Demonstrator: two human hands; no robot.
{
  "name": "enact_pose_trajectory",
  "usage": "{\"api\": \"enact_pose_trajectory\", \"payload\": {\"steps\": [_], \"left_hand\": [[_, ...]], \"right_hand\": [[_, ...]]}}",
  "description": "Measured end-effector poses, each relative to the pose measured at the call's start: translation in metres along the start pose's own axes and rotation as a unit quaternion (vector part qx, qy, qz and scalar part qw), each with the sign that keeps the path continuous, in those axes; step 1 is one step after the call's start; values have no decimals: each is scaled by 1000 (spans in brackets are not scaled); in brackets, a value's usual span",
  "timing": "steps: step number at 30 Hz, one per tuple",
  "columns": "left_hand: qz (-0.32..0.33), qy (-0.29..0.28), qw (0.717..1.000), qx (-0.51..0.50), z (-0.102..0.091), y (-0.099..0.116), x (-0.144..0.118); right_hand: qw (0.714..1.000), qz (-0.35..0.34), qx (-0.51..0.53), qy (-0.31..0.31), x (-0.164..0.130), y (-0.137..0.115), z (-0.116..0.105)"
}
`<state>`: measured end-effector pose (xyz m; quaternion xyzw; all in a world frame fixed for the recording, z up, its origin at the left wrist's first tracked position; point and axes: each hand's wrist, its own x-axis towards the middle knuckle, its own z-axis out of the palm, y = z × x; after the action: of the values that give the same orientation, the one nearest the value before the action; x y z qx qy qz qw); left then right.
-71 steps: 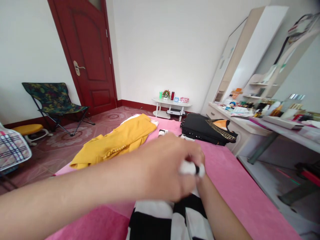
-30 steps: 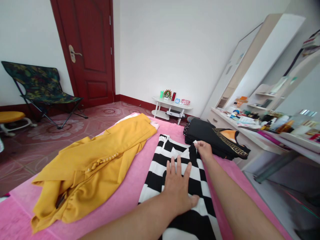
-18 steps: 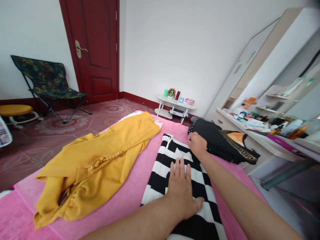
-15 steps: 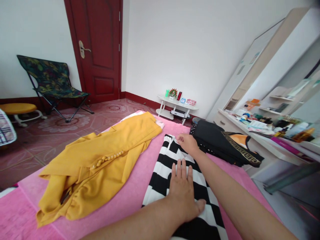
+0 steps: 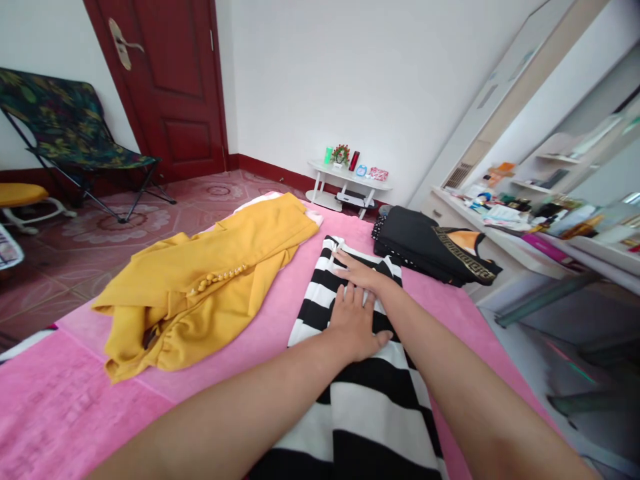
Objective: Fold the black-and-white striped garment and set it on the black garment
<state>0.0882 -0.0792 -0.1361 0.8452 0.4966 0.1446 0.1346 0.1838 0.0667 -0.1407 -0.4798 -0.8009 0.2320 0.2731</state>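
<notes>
A black-and-white striped garment (image 5: 370, 407) lies folded lengthwise on the pink bedspread (image 5: 240, 360). My left hand (image 5: 354, 327) rests flat on its middle, fingers stretched away from me. Just beyond it, my right hand (image 5: 356, 272) also lies open on the stripes, its fingers pointing left near the garment's far end. The two hands are close together, the right wrist passing just past the left fingertips. To the left, a yellow garment (image 5: 220, 287) with a row of buttons is spread out, folded over itself.
Folded black clothes (image 5: 415, 240) with a gold-patterned trim lie at the bed's far right. A cluttered dressing table (image 5: 500, 227) stands beyond. A small white side table (image 5: 345, 175), a folding chair (image 5: 65, 133) and a red door (image 5: 170, 80) are farther off.
My right hand has gone from pinching near the striped garment's far end to lying flat on it, nearer my left hand. The view has tilted down.
</notes>
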Motion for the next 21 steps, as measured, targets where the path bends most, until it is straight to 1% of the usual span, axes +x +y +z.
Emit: {"api": "enact_pose_trajectory", "payload": {"steps": [2,3,5,7,9,10,12,14,15,17,18,19,21], "left_hand": [[9,3,1000,-10,0,-2,0],[11,6,1000,-14,1,-2,0],[14,15,1000,-23,2,-3,0],[16,25,999,-34,2,-3,0],[33,25,998,-43,0,-3,-3],[52,19,997,-47,-2,-4,-6],[114,-12,992,-58,-9,-10,-19],[195,-60,976,-73,-19,-20,-40],[233,-82,965,-83,-26,-28,-52],[287,-111,945,-110,-42,-46,-78],[301,-118,938,-125,-52,-56,-91],[309,-127,932,-140,-61,-66,-103],[320,-153,920,-166,-81,-84,-124]], "right_hand": [[1000,15,16,7,-27,-4,-10],[999,23,22,20,-42,-6,-16],[997,26,23,65,-72,-12,-26],[994,4,2,107,-105,-18,-32],[992,-26,-31,116,-141,-24,-35],[993,-36,-47,106,-160,-27,-37],[994,-37,-80,68,-199,-35,-39],[990,-39,-132,20,-237,-44,-45],[985,-54,-166,-6,-255,-49,-48],[964,-113,-233,-55,-285,-64,-57],[950,-154,-261,-80,-296,-72,-61],[934,-196,-281,-101,-305,-81,-64],[900,-281,-306,-135,-312,-98,-68]]}}
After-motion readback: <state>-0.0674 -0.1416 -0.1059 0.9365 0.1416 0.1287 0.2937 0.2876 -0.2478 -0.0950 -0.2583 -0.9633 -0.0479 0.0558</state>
